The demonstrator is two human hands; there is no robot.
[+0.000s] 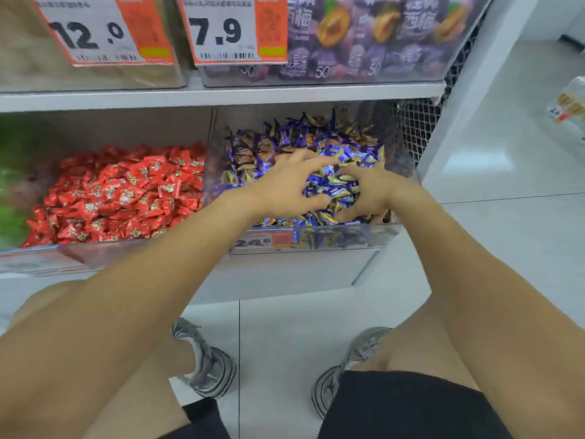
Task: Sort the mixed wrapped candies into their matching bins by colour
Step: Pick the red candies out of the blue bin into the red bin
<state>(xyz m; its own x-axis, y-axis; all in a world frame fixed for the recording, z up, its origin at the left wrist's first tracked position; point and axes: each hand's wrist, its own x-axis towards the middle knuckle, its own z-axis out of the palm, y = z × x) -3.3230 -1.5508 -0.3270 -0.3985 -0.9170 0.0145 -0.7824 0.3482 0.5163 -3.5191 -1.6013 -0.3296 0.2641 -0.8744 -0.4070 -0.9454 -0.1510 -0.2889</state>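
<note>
At the far left edge, around 9 o'clock, a blurred green mass [11, 185] shows; its nature cannot be told. Just right of it, a clear bin [76, 253] holds a heap of red wrapped candies [126, 194]. Above, at 11 o'clock, a price tag [95, 30] reading 12.0 hangs on an upper container, and at 12 o'clock a second tag [221, 30] reads 7.9, beside purple packets [364, 33] in a clear upper bin. Below the shelf board [221, 95], right of the red heap and sharing a clear divider wall, a second bin [348, 239] holds blue and gold wrapped candies [300, 137]; its front carries a small label [262, 242] reading 24.8. The left hand [285, 188] lies on this blue heap at centre, fingers spread and bent, thumb pointing toward 3 o'clock. The right hand [370, 191] sits just beside it, fingers curled down into the candies; whether it pinches any cannot be told. Blue candies show between the 2 hands. At 6 o'clock, 2 grey shoes [205, 359] stand on the pale tiled floor [278, 327].
</note>
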